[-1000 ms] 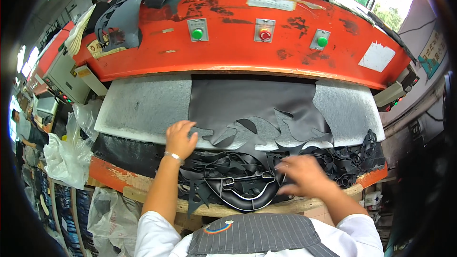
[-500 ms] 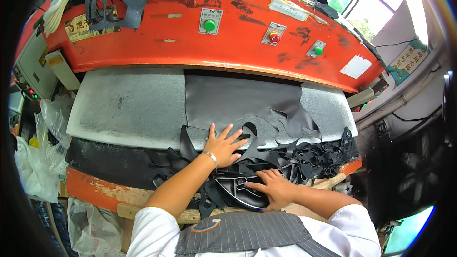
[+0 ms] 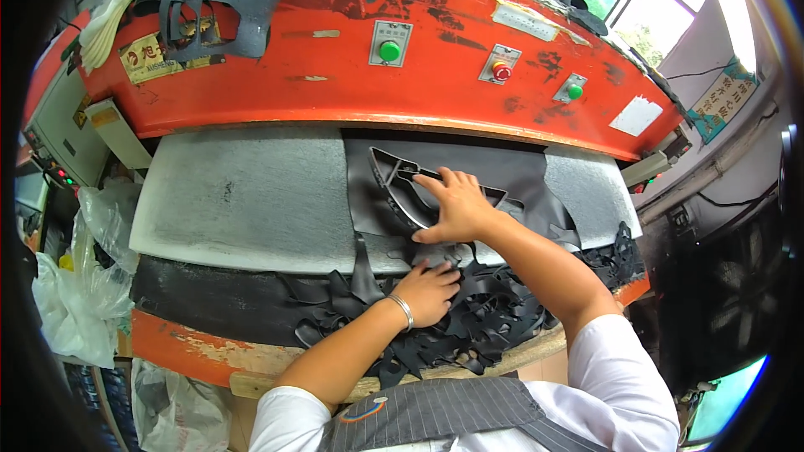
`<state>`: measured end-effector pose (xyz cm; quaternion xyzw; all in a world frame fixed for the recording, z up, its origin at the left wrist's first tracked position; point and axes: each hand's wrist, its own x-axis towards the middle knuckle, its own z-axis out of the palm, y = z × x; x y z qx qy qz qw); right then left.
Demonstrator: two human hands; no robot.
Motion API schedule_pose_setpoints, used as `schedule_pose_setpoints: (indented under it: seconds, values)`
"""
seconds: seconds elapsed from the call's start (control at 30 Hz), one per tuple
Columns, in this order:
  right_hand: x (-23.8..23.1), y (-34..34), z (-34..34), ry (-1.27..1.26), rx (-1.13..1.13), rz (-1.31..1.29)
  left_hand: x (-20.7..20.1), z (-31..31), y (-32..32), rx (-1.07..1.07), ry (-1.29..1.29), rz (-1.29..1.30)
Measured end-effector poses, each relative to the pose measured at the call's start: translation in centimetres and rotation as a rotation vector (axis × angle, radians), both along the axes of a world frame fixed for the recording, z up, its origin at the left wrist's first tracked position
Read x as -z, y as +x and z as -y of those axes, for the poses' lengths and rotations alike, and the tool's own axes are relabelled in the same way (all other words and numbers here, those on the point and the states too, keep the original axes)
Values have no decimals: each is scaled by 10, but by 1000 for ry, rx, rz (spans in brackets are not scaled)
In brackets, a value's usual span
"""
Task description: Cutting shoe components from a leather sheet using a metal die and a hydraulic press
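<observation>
In my right hand (image 3: pixel 465 205) is a cutting die (image 3: pixel 392 182), a curved, pointed frame with thin metal edges and inner struts. It is over the dark leather sheet (image 3: pixel 362 201), and I cannot tell whether it touches it. My left hand (image 3: pixel 427 295) is nearer to me, at the sheet's front edge, its fingers partly spread on the leather and the scraps. Just in front of its fingertips a piece of leather is blurred. Black leather scraps (image 3: pixel 494 310) lie heaped around and to the right of that hand.
A pale grey cutting board (image 3: pixel 243 192) lies under the sheet. Above it spans the red press beam (image 3: pixel 318 88) with two green buttons and a red one. A wooden bar (image 3: pixel 536 351) runs along the front edge. Clear plastic bags (image 3: pixel 79 285) hang at the left.
My right hand has carried the cutting die from the scraps near my body forward onto the leather sheet. My left hand has drawn back toward me, off the sheet's middle.
</observation>
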<state>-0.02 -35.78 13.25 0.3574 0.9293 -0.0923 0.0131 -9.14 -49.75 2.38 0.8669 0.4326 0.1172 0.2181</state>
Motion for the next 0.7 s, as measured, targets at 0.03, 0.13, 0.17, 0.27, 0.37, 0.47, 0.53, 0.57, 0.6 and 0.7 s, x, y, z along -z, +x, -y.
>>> schedule_pose_setpoints:
  seconds: [0.03,0.13,0.17,0.27,0.37,0.47,0.53,0.57,0.6,0.7]
  values:
    - [10,-12,-6,33,-20,3,-2,1,-5,12,-7,86]
    - [34,-34,-15,18,-35,37,-14,1,-26,-104,-26,390]
    - [40,-37,-18,35,-42,28,-21,-2,-35,-220,-27,619]
    - [61,-34,-35,145,-31,-2,-32,-21,-69,-576,113,687]
    - [62,-33,-39,96,-57,-84,-21,-38,-108,-808,180,653]
    - [74,-10,-48,28,59,-273,3,-71,-137,-942,146,622]
    - [75,16,-56,-19,282,-460,11,-89,-154,-999,184,504]
    - [82,29,-53,-27,287,-453,20,-96,-163,-1002,198,432]
    - [92,42,-50,-66,382,-466,28,-106,-168,-1001,221,364]
    - [117,65,-43,-50,457,-378,28,-128,-149,-1029,119,173]
